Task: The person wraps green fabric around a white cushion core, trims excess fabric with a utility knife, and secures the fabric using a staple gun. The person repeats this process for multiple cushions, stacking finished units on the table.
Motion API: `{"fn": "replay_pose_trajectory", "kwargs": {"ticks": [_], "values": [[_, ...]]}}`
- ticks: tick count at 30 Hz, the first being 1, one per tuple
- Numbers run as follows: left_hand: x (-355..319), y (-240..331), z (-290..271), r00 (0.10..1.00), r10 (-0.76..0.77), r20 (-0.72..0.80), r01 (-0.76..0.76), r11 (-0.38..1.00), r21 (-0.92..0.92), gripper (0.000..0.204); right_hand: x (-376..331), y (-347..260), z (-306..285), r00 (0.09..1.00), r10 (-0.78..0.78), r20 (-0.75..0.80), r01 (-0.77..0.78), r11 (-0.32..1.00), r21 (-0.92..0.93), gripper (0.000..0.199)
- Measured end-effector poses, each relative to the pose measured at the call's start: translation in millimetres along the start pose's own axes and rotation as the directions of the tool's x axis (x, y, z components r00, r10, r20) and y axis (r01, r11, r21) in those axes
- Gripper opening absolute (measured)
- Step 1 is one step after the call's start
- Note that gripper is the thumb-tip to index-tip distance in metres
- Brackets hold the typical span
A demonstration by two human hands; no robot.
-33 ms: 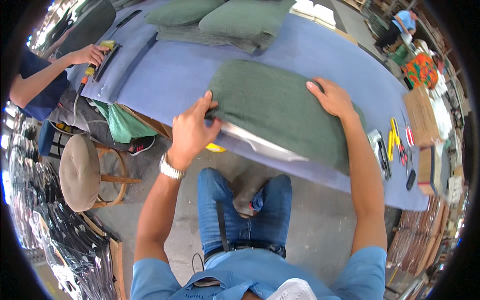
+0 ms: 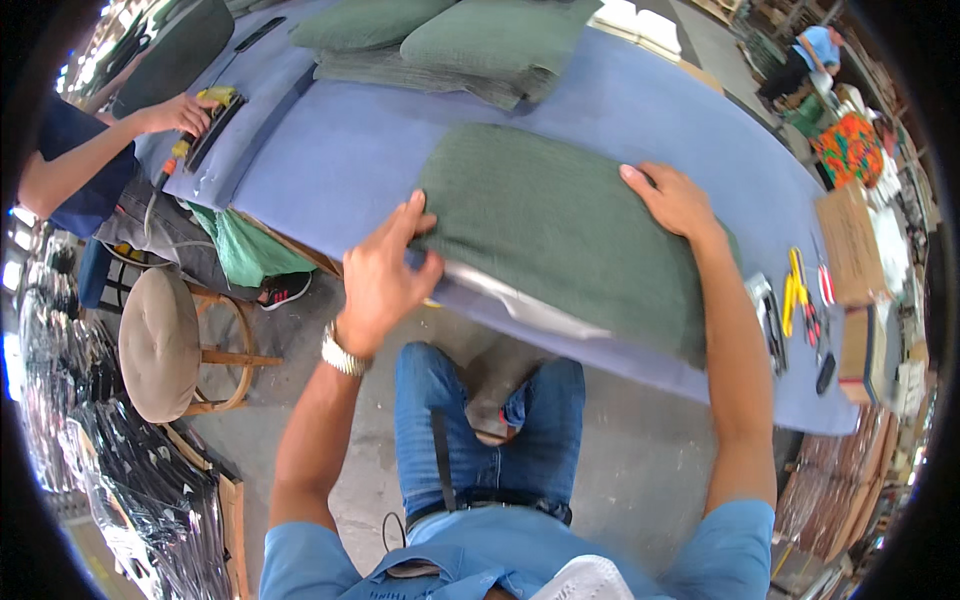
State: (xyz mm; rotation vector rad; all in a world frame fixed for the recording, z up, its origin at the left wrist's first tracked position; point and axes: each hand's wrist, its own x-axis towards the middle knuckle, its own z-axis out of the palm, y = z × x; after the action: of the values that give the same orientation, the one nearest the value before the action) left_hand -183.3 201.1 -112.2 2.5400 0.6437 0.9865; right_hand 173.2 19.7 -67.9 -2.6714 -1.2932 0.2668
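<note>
1. The left hand [image 2: 385,280] has its thumb and forefinger spread apart, with the fingertips at the left end of a rounded, rectangular cushion covered in dark green fabric [image 2: 550,220]. Whether the thumb touches the cushion I cannot tell.
2. The right hand [image 2: 680,205] lies over the cushion's far right edge, its thumb extended along the top. The other fingers are partly hidden, so I cannot tell whether they pinch the edge.
3. The cushion lies flat between both hands on a broad table with a blue-violet surface [image 2: 320,150], close to the near edge. A white strip of underside [image 2: 530,308] shows along its near side.
4. A metal-banded wristwatch [image 2: 343,352] circles the left wrist.
5. Beyond the cushion sits a pile of green cushions and folded fabric [image 2: 490,45].
6. Right of the right forearm lie a silver-and-black hand tool [image 2: 768,320], a yellow-handled tool [image 2: 790,295] and a red-handled tool [image 2: 811,325], near a brown cardboard box [image 2: 850,245].
7. At left, a co-worker's hand [image 2: 175,115] is on a yellow-and-black tool [image 2: 215,120] with a hose.
8. Below that stands a round, beige-padded stool with wooden legs [image 2: 158,345].
</note>
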Motion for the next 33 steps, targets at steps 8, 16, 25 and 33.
{"fn": "replay_pose_trajectory", "kwargs": {"ticks": [8, 16, 25, 33], "values": [[-43, 19, 38, 0.946, -0.190, -0.264, 0.088, 0.931, -0.355, 0.033, 28, -2, -13, 0.970, -0.143, 0.198, 0.125, 0.987, 0.100, 0.070], [-31, 67, -16, 0.799, -0.585, 0.141, 0.592, 0.723, -0.355, 0.050, 75, 0, -24, 0.794, -0.211, 0.570, 0.053, 0.958, 0.281, 0.095], [46, 124, 29, 0.739, -0.664, 0.111, 0.624, 0.613, -0.484, 0.050, -42, 15, -167, 0.883, -0.264, 0.388, 0.018, 0.845, 0.534, 0.057], [233, 245, 114, 0.959, -0.146, 0.242, 0.260, 0.790, -0.556, 0.068, -113, 46, -262, 0.992, 0.015, -0.129, 0.085, 0.673, 0.735, 0.045]]}}
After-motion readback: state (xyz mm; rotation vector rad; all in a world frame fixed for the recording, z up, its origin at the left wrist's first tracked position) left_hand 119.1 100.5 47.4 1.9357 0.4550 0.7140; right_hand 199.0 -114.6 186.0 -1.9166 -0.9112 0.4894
